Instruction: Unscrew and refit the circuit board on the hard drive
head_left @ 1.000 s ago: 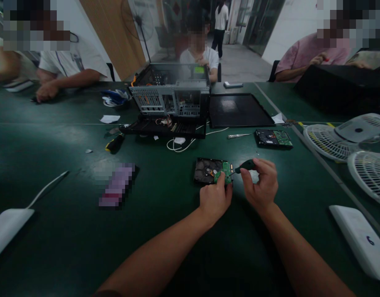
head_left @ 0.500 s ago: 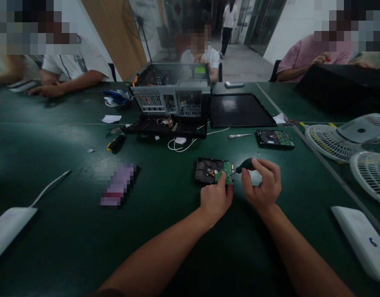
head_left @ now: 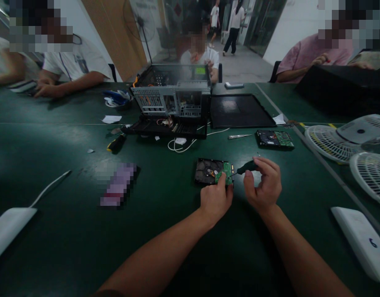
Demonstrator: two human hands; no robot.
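Observation:
A hard drive [head_left: 205, 171] lies flat on the green table, its green circuit board at the right end. My left hand [head_left: 215, 201] grips the drive's near right corner, one finger pressed on the board. In my right hand [head_left: 266, 181] is a screwdriver [head_left: 246, 167] with a dark green handle, held at the handle's end. Its thin shaft points left and down, and the tip meets the circuit board beside my left finger. Whether the tip sits in a screw is too small to tell.
Beyond the drive stands an opened computer case [head_left: 171, 99], with a black side panel [head_left: 242, 109] beside it. A second hard drive [head_left: 274, 139] and a slim silver tool [head_left: 240, 136] lie behind my right hand. A yellow-black screwdriver [head_left: 116, 143] is at left, white fans [head_left: 329, 142] at right.
My right hand's fingers have shifted on the screwdriver handle, the thumb now lower and farther from it. The handle has swung slightly right. My left hand and the hard drive stay put.

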